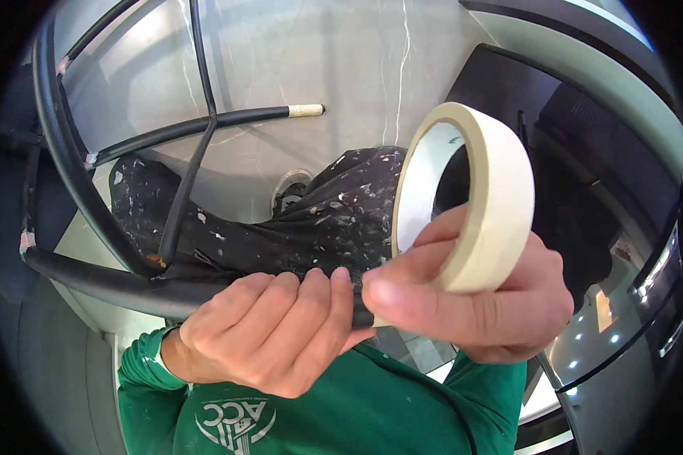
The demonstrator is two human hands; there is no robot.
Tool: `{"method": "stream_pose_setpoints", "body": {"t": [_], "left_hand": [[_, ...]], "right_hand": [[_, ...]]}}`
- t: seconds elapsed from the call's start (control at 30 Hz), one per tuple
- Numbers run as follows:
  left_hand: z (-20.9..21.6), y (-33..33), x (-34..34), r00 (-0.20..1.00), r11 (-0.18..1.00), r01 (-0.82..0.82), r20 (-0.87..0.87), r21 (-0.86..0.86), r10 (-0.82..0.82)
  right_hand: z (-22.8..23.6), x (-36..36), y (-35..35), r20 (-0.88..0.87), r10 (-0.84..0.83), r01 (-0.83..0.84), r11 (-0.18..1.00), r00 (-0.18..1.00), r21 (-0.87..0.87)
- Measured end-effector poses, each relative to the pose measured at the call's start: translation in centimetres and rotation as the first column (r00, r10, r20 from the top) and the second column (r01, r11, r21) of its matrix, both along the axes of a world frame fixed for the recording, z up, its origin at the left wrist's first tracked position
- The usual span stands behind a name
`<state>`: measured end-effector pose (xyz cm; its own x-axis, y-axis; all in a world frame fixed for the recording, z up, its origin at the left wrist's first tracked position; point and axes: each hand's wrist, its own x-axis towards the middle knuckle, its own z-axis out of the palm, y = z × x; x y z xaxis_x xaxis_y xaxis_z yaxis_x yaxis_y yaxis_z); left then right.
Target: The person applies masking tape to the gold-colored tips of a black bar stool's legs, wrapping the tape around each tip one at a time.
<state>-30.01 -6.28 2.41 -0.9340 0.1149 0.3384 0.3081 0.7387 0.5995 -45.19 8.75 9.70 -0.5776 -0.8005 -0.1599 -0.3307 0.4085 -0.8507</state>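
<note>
A black tubular frame, like that of a stool or chair, lies across my lap. My left hand is wrapped round one of its legs near the end, knuckles up. In my right hand is a roll of cream masking tape, with fingers through its core and the thumb along the front. A small strip of tape shows on the leg end beside my right thumb; the rest is hidden by the hand. Another leg points away to the right, its tip wrapped in masking tape.
Paint-spotted black trousers cover my legs under the frame. Beyond is a grey marble-look floor. A glossy dark cabinet or panel stands close on the right. Pinkish patches mark several frame joints on the left.
</note>
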Motion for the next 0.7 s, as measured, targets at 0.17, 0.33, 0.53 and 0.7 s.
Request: {"method": "stream_pose_setpoints", "body": {"t": [0.17,0.33,0.53,0.7], "left_hand": [[0.0,0.0,0.0,1.0,1.0,-0.002,-0.011,-0.013,0.002],[0.2,-0.2,-0.1,1.0,1.0,0.025,0.0,-0.007,-0.025],[1.2,-0.1,0.5,0.99,0.996,0.03,0.136,0.086,-0.042],[1.2,-0.2,0.5,0.989,0.992,0.038,0.136,0.123,-0.055]], "right_hand": [[1.3,0.7,0.4,-0.075,0.041,-0.038,0.999,0.996,0.039],[2.1,2.1,0.6,-0.197,0.053,-0.043,0.998,0.979,0.052],[4.2,2.8,1.6,-0.294,0.237,-0.184,0.963,0.926,0.198],[4.3,5.1,2.4,-0.452,0.285,-0.202,0.954,0.846,0.223]]}}
